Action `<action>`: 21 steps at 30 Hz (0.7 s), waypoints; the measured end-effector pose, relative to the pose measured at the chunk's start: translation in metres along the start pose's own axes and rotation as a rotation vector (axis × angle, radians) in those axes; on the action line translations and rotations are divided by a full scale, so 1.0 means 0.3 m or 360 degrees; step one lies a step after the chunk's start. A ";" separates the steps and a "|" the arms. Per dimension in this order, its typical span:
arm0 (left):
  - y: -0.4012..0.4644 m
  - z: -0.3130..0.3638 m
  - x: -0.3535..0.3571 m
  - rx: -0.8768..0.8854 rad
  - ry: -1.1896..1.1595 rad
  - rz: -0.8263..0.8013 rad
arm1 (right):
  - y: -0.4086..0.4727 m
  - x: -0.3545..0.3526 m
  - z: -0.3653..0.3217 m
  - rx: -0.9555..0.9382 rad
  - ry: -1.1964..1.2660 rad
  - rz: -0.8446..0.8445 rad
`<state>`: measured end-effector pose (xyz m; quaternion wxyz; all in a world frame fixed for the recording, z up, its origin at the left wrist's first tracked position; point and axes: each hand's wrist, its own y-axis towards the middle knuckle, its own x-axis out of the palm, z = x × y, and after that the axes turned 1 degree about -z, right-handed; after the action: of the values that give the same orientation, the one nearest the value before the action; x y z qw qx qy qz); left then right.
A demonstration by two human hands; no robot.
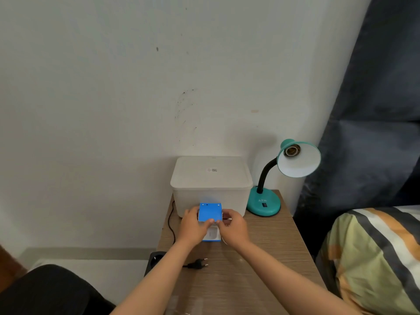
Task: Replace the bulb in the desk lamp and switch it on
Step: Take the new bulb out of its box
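Wooden bedside table [261, 258] against white wall | blue bulb box [210, 212] at table centre, pinched by left hand [193, 226] and right hand [234, 226] | teal desk lamp [266, 201] right, socket bare | plug [200, 263] loose on table

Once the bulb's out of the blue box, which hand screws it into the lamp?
Probably the right hand: the lamp and its empty socket stand to its right; the left hand would reach across the blue box.
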<state>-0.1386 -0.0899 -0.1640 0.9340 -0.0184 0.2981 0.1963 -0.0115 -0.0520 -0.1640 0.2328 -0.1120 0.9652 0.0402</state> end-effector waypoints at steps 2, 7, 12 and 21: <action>-0.001 -0.011 -0.002 0.0011 0.0000 0.0004 | 0.005 0.000 0.001 0.0015 0.0021 -0.0012; -0.005 -0.040 0.000 0.0006 -0.0014 0.0141 | 0.012 -0.001 -0.002 0.0034 0.0058 -0.0024; -0.010 -0.044 -0.007 -0.0004 -0.0119 0.0140 | 0.013 -0.007 0.002 0.0047 0.0105 -0.0040; -0.012 -0.066 -0.011 -0.0002 -0.0244 0.0098 | 0.009 -0.014 0.003 0.0086 0.0264 -0.0075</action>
<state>-0.1506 -0.0976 -0.1787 0.9476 0.0052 0.2259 0.2259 -0.0081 -0.0483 -0.1627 0.1557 -0.1312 0.9791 -0.0008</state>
